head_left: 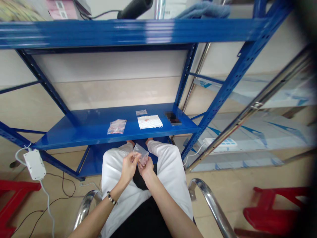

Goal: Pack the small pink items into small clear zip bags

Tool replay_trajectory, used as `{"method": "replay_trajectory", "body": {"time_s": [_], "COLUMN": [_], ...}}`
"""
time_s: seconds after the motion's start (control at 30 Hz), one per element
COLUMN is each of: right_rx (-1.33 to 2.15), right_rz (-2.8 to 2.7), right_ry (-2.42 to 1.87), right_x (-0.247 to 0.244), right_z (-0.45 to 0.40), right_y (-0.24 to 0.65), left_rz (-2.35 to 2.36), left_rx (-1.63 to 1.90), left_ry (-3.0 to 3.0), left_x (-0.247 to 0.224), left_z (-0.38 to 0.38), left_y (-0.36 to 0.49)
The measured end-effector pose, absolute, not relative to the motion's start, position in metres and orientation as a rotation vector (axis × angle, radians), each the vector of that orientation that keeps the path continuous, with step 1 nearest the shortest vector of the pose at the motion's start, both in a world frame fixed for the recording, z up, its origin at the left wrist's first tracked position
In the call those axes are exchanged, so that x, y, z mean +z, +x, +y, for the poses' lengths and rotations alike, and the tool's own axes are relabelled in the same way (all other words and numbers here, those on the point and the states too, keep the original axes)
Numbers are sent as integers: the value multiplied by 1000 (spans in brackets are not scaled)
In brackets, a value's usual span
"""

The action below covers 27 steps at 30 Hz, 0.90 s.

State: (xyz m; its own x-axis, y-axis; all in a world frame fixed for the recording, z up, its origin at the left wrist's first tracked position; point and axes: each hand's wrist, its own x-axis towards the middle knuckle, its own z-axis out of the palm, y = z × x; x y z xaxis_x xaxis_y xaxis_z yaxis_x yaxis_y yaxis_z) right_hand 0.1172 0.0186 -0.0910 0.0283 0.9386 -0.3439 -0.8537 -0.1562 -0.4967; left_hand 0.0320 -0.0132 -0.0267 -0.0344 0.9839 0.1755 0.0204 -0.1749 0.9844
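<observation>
A small clear plastic bag (140, 151) is held between both hands above the lap. My left hand (129, 165) pinches its left side, fingers bent together. My right hand (146, 167) is closed round the bag's lower part. What the bag contains is too small to tell. On the blue shelf (86, 122) lie a clear bag with small reddish items (117, 126), a flat clear bag (141, 112), a white cloth or paper (150, 122) with something small and reddish on it, and a dark flat object (172, 118) at the right.
The blue rack's upper beam (99, 33) crosses above the shelf. A white power strip (35, 164) hangs at the left. Chrome chair arms (213, 205) flank the legs. Red stools (272, 211) stand at both sides, and cables lie on the floor.
</observation>
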Motion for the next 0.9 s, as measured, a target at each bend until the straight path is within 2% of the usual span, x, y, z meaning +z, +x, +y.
{"method": "replay_trajectory", "body": {"time_s": [0.2, 0.3, 0.5, 0.67, 0.9], "right_rx": [1667, 1564, 1380, 1324, 1182], "right_rz": [-36, -124, -327, -371, -514], "right_ry": [-545, -511, -766, -892, -941], "right_x": [-60, -16, 62, 60, 34], "right_z": [47, 95, 211, 268, 289], "right_y": [157, 189, 218, 206, 204], "left_rz": [847, 783, 740, 753, 819], "left_rx": [1472, 1502, 1475, 1442, 1421], "left_ry": [675, 504, 378, 298, 198], "left_x": [-36, -37, -34, -37, -37], "left_z": [3, 9, 12, 14, 15], "left_y": [21, 14, 14, 16, 18]}}
